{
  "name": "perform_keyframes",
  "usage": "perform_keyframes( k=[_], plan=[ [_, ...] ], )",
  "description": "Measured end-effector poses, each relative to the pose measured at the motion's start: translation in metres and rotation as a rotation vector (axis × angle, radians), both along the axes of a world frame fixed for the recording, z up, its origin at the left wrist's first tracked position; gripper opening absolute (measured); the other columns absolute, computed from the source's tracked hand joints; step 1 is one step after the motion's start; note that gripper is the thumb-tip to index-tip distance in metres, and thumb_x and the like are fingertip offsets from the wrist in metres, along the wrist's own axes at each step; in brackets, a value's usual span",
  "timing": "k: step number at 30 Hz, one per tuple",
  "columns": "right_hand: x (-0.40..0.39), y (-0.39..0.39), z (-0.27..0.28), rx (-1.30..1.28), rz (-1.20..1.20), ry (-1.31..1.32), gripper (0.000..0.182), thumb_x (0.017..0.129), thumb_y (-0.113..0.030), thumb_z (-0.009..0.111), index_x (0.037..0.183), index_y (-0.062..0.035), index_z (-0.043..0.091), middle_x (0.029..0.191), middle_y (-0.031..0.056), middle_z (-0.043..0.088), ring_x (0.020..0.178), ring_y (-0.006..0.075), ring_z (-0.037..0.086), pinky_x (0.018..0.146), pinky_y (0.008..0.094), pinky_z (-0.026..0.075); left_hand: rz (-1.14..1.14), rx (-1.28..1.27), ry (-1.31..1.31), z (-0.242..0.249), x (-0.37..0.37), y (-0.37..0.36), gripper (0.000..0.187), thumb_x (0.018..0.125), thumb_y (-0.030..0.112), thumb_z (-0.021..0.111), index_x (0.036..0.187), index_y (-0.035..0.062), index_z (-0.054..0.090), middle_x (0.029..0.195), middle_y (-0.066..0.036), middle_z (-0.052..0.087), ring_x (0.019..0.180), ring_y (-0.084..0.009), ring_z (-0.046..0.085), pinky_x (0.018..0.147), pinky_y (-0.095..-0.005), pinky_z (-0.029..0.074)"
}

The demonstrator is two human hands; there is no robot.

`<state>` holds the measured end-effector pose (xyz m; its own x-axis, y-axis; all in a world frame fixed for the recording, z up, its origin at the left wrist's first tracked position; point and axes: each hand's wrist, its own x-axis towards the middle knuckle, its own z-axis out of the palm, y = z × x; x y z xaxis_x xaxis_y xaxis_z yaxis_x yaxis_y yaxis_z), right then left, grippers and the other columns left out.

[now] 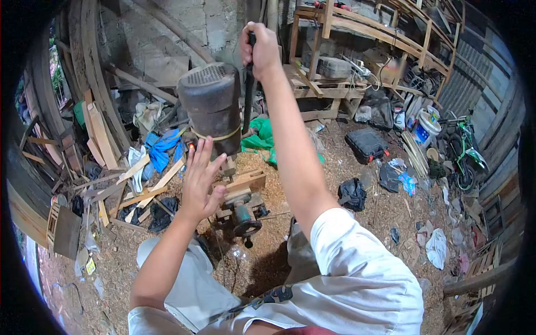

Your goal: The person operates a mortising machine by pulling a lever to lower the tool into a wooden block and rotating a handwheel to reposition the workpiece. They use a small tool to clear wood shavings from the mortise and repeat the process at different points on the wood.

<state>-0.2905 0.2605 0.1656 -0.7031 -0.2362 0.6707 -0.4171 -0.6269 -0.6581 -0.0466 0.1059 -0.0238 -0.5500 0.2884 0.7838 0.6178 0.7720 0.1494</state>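
Note:
A dark machine with a vented round motor housing (209,100) stands in front of me. My right hand (261,50) is raised, its fingers wrapped round the black grip of a long lever (248,95) beside the housing. Below the housing, my left hand (201,184) is spread with its fingers apart, close to a small red light; whether it touches the machine I cannot tell. A wooden piece (245,180) lies on the machine under the housing, behind a greenish vise part (242,213) with a round handwheel (247,228).
Wood shavings cover the floor. Wood offcuts (100,131) and blue cloth (161,151) lie left. Behind the lever is a green bag (262,134). On the right are a black case (365,145), a white bucket (427,127), a green small bike (465,151) and a wooden rack (363,28).

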Motion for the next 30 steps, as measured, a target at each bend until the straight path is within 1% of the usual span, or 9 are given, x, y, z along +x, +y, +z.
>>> perform_keyframes(
  k=[5, 7, 11, 16, 20, 21, 23, 27, 30],
  plan=[
    [0.015, 0.002, -0.009, -0.059, -0.062, 0.040, 0.039, 0.103, -0.028, 0.051, 0.073, -0.0049, 0.057, 0.056, 0.0022, 0.048, 0.043, 0.0122, 0.041, 0.042, 0.0308, 0.031, 0.001, -0.034, -0.010, 0.004, 0.003, 0.000, 0.059, 0.109, 0.048, 0.046, 0.151, 0.0068, 0.056, 0.170, -0.028, 0.033, 0.160, -0.0452, 0.028, 0.130, -0.0579, 0.015],
    [0.019, 0.004, -0.013, -0.062, -0.070, 0.042, 0.039, 0.104, -0.028, 0.050, 0.073, -0.0051, 0.056, 0.056, 0.0018, 0.047, 0.044, 0.0115, 0.040, 0.042, 0.0302, 0.030, -0.021, -0.048, -0.082, 0.005, 0.004, 0.002, 0.063, 0.111, 0.054, 0.037, 0.151, 0.0088, 0.056, 0.170, -0.029, 0.031, 0.161, -0.0457, 0.024, 0.130, -0.0584, 0.011],
    [0.026, 0.009, -0.021, -0.081, -0.057, 0.074, 0.038, 0.104, -0.028, 0.051, 0.075, -0.0052, 0.056, 0.057, 0.0013, 0.047, 0.045, 0.0093, 0.040, 0.042, 0.0289, 0.030, -0.067, -0.098, -0.110, 0.004, 0.000, 0.000, 0.064, 0.110, 0.055, 0.038, 0.147, 0.0073, 0.060, 0.169, -0.029, 0.034, 0.161, -0.0449, 0.025, 0.130, -0.0580, 0.014],
    [0.042, 0.020, -0.035, -0.099, -0.029, 0.130, 0.037, 0.106, -0.028, 0.051, 0.077, -0.0050, 0.055, 0.061, -0.0003, 0.047, 0.049, 0.0064, 0.042, 0.045, 0.0258, 0.031, -0.126, -0.094, -0.220, 0.005, -0.006, -0.004, 0.065, 0.110, 0.058, 0.038, 0.143, 0.0073, 0.063, 0.164, -0.030, 0.041, 0.157, -0.0464, 0.035, 0.128, -0.0596, 0.021],
    [0.056, 0.031, -0.053, -0.119, -0.007, 0.152, 0.037, 0.107, -0.027, 0.051, 0.078, -0.0041, 0.054, 0.065, -0.0013, 0.048, 0.051, 0.0052, 0.041, 0.047, 0.0249, 0.029, -0.143, -0.110, -0.277, -0.002, -0.009, -0.008, 0.069, 0.110, 0.062, 0.036, 0.140, 0.0069, 0.065, 0.163, -0.030, 0.042, 0.156, -0.0467, 0.034, 0.127, -0.0605, 0.021],
    [0.059, 0.032, -0.057, -0.118, -0.007, 0.145, 0.037, 0.107, -0.027, 0.051, 0.078, -0.0041, 0.054, 0.065, -0.0013, 0.048, 0.051, 0.0052, 0.041, 0.047, 0.0249, 0.029, -0.143, -0.108, -0.284, -0.003, -0.009, -0.010, 0.069, 0.110, 0.062, 0.036, 0.140, 0.0069, 0.065, 0.163, -0.030, 0.042, 0.156, -0.0467, 0.034, 0.127, -0.0605, 0.021],
    [0.065, 0.035, -0.065, -0.121, -0.042, 0.220, 0.041, 0.105, -0.034, 0.051, 0.077, -0.0037, 0.048, 0.059, 0.0012, 0.043, 0.047, 0.0067, 0.034, 0.044, 0.0250, 0.028, -0.162, -0.131, -0.293, -0.005, -0.008, -0.011, 0.067, 0.108, 0.061, 0.043, 0.143, 0.0086, 0.064, 0.162, -0.027, 0.045, 0.155, -0.0477, 0.037, 0.126, -0.0615, 0.025],
    [0.078, 0.041, -0.084, -0.144, -0.076, 0.250, 0.041, 0.104, -0.034, 0.052, 0.077, -0.0025, 0.048, 0.058, 0.0015, 0.044, 0.047, 0.0069, 0.035, 0.043, 0.0247, 0.026, -0.185, -0.152, -0.337, -0.006, -0.009, -0.012, 0.068, 0.108, 0.063, 0.040, 0.138, 0.0086, 0.067, 0.162, -0.027, 0.046, 0.155, -0.0472, 0.037, 0.126, -0.0611, 0.024],
    [0.090, 0.048, -0.103, -0.185, -0.100, 0.324, 0.045, 0.105, -0.037, 0.052, 0.075, -0.0038, 0.049, 0.058, 0.0015, 0.045, 0.046, 0.0103, 0.036, 0.044, 0.0291, 0.028, -0.179, -0.187, -0.371, -0.007, -0.010, -0.014, 0.068, 0.108, 0.064, 0.039, 0.133, 0.0081, 0.071, 0.162, -0.027, 0.046, 0.155, -0.0467, 0.037, 0.126, -0.0609, 0.024]
  ],
)
